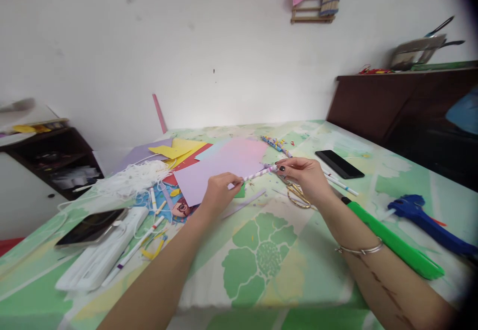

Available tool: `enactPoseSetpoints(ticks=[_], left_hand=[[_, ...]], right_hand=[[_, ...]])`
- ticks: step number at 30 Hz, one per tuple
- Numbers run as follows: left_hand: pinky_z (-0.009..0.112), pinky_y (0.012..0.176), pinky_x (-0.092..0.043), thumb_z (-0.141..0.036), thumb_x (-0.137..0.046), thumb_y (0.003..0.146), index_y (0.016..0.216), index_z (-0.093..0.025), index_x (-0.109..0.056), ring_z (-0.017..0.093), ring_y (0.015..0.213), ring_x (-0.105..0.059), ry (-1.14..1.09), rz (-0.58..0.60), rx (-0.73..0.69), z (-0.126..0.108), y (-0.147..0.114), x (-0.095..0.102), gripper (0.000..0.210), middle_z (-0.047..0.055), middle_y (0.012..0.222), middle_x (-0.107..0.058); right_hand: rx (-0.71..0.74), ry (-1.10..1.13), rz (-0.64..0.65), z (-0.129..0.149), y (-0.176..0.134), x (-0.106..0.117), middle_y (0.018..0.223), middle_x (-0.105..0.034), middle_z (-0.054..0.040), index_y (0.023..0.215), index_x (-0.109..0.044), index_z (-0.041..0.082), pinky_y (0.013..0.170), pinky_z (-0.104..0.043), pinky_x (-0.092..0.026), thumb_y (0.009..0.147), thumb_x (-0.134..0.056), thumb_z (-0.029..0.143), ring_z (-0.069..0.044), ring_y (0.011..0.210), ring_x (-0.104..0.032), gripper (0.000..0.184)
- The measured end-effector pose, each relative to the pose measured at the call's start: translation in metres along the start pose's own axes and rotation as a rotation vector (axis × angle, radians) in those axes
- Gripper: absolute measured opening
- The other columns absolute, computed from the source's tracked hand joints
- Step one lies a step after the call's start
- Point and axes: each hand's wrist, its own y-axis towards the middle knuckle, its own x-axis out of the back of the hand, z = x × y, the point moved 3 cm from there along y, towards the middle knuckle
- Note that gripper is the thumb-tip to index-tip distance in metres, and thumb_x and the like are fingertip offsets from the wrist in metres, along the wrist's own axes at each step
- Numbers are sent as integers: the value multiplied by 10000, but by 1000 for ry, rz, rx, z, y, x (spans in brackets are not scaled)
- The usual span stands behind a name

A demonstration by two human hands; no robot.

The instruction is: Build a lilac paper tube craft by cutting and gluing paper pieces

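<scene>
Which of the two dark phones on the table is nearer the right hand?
The plain black rectangular phone, to the right of the right hand; the pale-edged phone lies far left, by the white plastic power strip.

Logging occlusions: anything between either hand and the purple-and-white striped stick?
Nothing visible. The left hand pinches one end of the striped stick, the right hand the other. Gold-handled scissors lie near the right hand, not between.

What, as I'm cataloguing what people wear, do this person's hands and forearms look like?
No sleeves show. The right hand has dark nail polish; a thin silvery bangle circles that arm, and dark marks run along its forearm. The left hand shows no jewellery.
</scene>
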Motion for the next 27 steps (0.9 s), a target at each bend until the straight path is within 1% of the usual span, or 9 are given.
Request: enactPoseSetpoints(ticks=[2,4,7,10,13,17,19,23,27], left_hand=[[237,644,-514,-161,-628,741,735,-168,-689,146,666,-669,-26,28,39,-1,0,-1,62,35,731,-729],[232,641,-515,-176,-636,735,752,-171,-701,143,659,-669,-72,65,108,-1,0,-2,67,29,731,-732],[227,640,-523,-204,-640,733,761,-168,-712,141,638,-670,-182,147,224,-2,0,-4,85,24,716,-732],[231,632,-530,-219,-643,727,763,-146,-713,148,624,-673,-309,218,313,-2,0,-7,107,36,702,-727],[238,619,-532,-237,-665,708,764,-132,-710,164,629,-681,-412,252,385,-2,-2,-11,128,50,694,-722],[238,613,-532,-257,-678,699,769,-134,-708,166,626,-684,-498,268,440,-3,-4,-14,145,48,684,-716],[236,610,-530,-251,-677,700,764,-137,-707,162,621,-682,-494,262,435,-3,-4,-14,135,45,682,-715],[234,604,-521,-214,-655,718,753,-148,-705,152,620,-673,-362,238,352,-5,-3,-13,90,35,682,-717],[246,642,-507,-143,-656,708,751,-165,-697,148,649,-662,-154,116,162,-6,-2,-9,64,22,698,-718]], right_hand=[[85,-49,31,4,-1,-3,807,-686,-57,644,-704,168,548,-253,-454,602,-755,249,-131,667,-586,104],[127,-60,48,5,-2,-5,791,-682,-51,631,-705,170,545,-249,-444,616,-743,236,-126,668,-575,77],[101,-13,41,3,-1,-3,802,-687,-49,652,-709,171,536,-239,-445,614,-747,228,-116,653,-570,78],[48,29,39,0,0,-1,719,-681,-47,710,-716,162,517,-232,-445,614,-753,243,-114,612,-570,131],[54,37,57,0,0,-2,619,-655,-31,766,-715,148,498,-227,-439,639,-737,250,-113,570,-572,165],[86,47,58,2,-3,-7,678,-671,-32,901,-692,142,519,-241,-456,643,-731,235,-113,568,-588,277],[83,47,42,2,-3,-8,678,-672,-38,899,-684,130,528,-244,-462,657,-718,237,-112,564,-592,267],[75,-6,-17,0,-3,-8,571,-645,-33,770,-673,111,516,-248,-481,655,-717,265,-115,514,-590,197],[-70,33,-32,-4,-2,-7,646,-685,-70,760,-650,106,535,-249,-527,622,-738,284,-141,553,-641,242]])
